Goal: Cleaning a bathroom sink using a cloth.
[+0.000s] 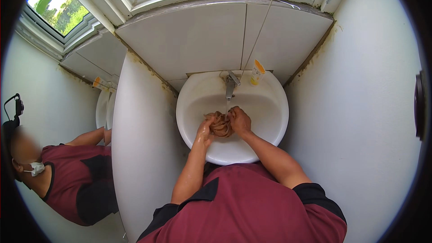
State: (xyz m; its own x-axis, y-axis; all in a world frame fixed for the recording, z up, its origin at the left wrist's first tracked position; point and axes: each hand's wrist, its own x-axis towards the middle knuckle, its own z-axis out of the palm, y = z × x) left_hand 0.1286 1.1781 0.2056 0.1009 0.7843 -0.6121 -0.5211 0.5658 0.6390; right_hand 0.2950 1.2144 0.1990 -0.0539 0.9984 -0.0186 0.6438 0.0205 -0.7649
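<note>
At the far left a mirror (67, 171) shows the person's reflection in a maroon shirt, beside a white wall panel (144, 153). Right of that sits the white sink (270, 121), and both hands meet over its bowl. The left hand (204, 131) closes on the near-left side of a crumpled tan cloth (220, 124), and the right hand (240, 120) clamps its right side, so the 2 hands press together with the cloth bunched between them. The cloth lies low in the bowl, just under the metal tap (230, 84), where a thin stream of water appears to run onto it. A small yellow-and-white bottle (257, 72) stands on the rim just right of the tap.

The likely trouble is splashing: squeezing a soaked cloth this close to the front rim could send water over the edge onto the shirt or floor. A wider swing of the right hand might also knock the bottle into the bowl.
</note>
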